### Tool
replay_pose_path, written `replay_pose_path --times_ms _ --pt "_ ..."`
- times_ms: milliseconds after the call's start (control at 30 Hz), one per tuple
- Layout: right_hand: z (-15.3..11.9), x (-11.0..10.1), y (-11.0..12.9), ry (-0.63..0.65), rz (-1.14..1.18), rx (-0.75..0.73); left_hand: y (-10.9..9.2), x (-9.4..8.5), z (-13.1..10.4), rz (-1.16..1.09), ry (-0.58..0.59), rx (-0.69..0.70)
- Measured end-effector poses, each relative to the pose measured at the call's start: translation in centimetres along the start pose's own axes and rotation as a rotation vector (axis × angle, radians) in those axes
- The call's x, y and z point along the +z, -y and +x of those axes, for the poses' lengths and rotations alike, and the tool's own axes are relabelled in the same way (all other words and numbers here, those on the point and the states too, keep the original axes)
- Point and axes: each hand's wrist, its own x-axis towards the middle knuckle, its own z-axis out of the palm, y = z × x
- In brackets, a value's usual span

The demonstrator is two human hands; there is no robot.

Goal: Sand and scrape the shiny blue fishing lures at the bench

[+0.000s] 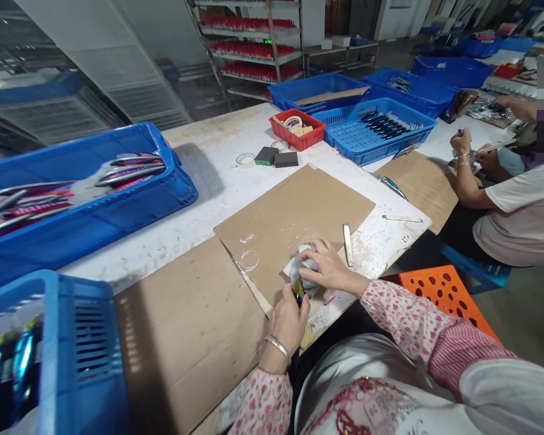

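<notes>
My left hand point(286, 323), with a silver bracelet at the wrist, is closed on a small shiny yellow-and-dark lure point(298, 291) near the table's front edge. Just beyond it, the fingers of my right hand point(329, 266) are curled over a crumpled white cloth point(299, 263), which lies close to the lure's upper end. Both hands are over the near edge of a brown cardboard sheet point(294, 208) that has white smears on it. My fingers partly hide the lure and the cloth.
Blue crates with lures stand at the left point(140, 199), near left point(90, 362) and back point(358, 151). A red basket point(299, 140), dark blocks point(285, 159) and a white stick point(347, 244) are on the table. A person point(512, 205) works at the right beside an orange stool point(448, 296).
</notes>
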Motion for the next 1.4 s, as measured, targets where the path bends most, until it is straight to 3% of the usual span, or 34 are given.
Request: replay_pose_path --times_ms 200,433,567,733,867,1033,1167,1300,1400 --pt "0.8 1.0 -0.1 -0.065 -0.066 0.062 -0.2 -0.1 0.0 -0.017 0.012 -0.015" --pt "1.3 0.2 0.4 -0.068 -0.161 0.126 0.0 -0.1 0.0 -0.034 -0.004 -0.02" --pt "1.0 0.0 0.9 -0.027 -0.113 0.029 0.1 -0.2 0.0 -0.058 0.016 -0.013" --pt "1.4 -0.2 0.8 -0.056 -0.199 0.094 0.3 -0.3 -0.1 -0.082 -0.003 -0.015" --pt "1.3 -0.1 1.0 -0.01 -0.148 0.006 0.3 -0.2 -0.1 -0.103 0.022 -0.011" --pt "1.8 -0.3 0.9 -0.042 -0.208 0.092 0.3 -0.3 0.0 -0.099 0.022 -0.018" --pt "1.9 -0.2 0.9 0.014 -0.167 0.047 0.1 -0.5 -0.1 -0.08 0.064 -0.028" --pt "2.2 -0.1 1.1 -0.036 -0.208 0.128 0.0 -0.5 -0.2 -0.064 0.042 -0.038" --pt "2.2 -0.1 1.3 -0.021 -0.204 0.097 0.1 -0.4 -0.3 -0.063 0.051 -0.035"
